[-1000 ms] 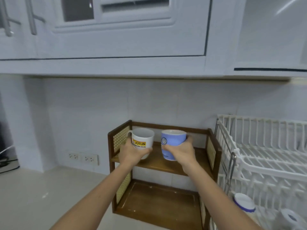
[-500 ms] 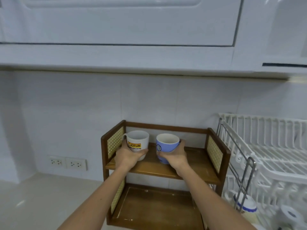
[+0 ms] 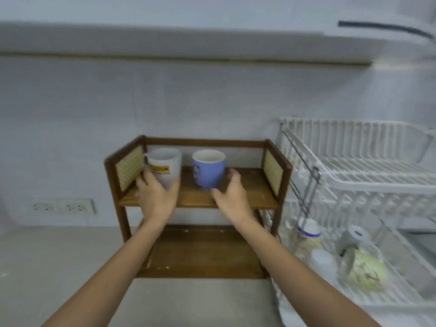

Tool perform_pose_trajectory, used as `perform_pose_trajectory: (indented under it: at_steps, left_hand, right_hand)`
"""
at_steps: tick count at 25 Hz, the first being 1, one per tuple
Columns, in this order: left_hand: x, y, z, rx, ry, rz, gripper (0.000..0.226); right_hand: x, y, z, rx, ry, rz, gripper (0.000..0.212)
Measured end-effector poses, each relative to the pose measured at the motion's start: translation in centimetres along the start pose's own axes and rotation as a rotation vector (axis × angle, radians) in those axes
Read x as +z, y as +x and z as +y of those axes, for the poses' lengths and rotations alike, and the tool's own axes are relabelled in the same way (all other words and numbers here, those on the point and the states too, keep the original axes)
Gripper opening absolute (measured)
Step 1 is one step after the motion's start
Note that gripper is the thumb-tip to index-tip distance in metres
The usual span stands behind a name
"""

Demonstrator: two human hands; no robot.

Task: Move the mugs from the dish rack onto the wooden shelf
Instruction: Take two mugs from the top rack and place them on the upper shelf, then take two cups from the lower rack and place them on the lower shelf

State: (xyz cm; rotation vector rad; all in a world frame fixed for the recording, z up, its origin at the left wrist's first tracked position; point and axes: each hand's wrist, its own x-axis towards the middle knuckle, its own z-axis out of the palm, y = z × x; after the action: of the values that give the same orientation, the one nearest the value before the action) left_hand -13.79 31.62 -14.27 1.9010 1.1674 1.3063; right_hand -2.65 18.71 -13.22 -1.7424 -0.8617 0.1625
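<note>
A white mug [image 3: 165, 165] with a yellow label stands on the upper board of the wooden shelf [image 3: 245, 197], with my left hand [image 3: 157, 197] wrapped round its lower part. To its right on the same board stands a blue mug [image 3: 208, 168], upright. My right hand [image 3: 232, 193] is just in front and to the right of the blue mug, fingers spread, not touching it. In the lower tier of the white dish rack [image 3: 368, 175] on the right lie a green patterned mug [image 3: 364, 271] on its side and other cups.
The shelf's lower board [image 3: 205, 253] holds nothing. A white cup with a blue rim [image 3: 309, 228] and a pale cup [image 3: 323, 261] sit in the rack's lower tier. Wall sockets [image 3: 62, 206] are at the left. Beige counter [image 3: 59, 267] spreads in front.
Both mugs now stand on the upper board. My right hand has let go of the blue mug and drawn back. The view has tilted down.
</note>
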Motion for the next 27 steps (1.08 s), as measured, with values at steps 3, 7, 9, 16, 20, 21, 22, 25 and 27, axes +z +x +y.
perform_pose_trajectory:
  at_steps: [3,7,9,16,20,21,22,25,27]
  left_hand:
    - [-0.5,-8.2,0.3,0.265,-0.147,-0.055,0.058]
    - [0.7,-18.2,2.3,0.709,-0.269,-0.313,0.031]
    - [2.4,-21.6,4.4,0.967,-0.301,-0.456,0.029]
    - [14.5,-28.5,9.3,1.592,0.548,-0.661,0.054]
    - [20.3,-29.6,10.2,1.728,1.280,-0.694,0.085]
    - [21.3,-30.0,10.5,1.759,1.378,-0.682,0.086]
    - [22.1,-30.5,10.7,1.799,1.467,-0.684,0.085]
    - [23.4,-32.0,10.3,1.856,1.610,-0.700,0.081]
    - [23.7,-32.5,10.0,1.818,1.635,-0.711,0.079]
  right_hand:
    - [-3.0,-8.3,1.8,-0.122,0.109,-0.054,0.061]
    - [-12.4,-15.1,6.0,-0.326,-0.038,0.069,0.038]
    - [-17.3,-15.7,8.3,-0.361,-0.202,0.143,0.028]
    - [-28.3,-12.6,19.5,0.288,-1.175,-0.224,0.042]
    - [-30.0,-11.4,23.2,0.348,-1.233,-0.244,0.080]
    - [-30.0,-11.2,24.0,0.327,-1.250,-0.265,0.087]
    - [-30.1,-11.0,24.7,0.315,-1.263,-0.280,0.092]
    - [-29.8,-11.4,26.8,0.274,-1.281,-0.289,0.102]
    - [-30.0,-11.7,27.8,0.219,-1.272,-0.300,0.106]
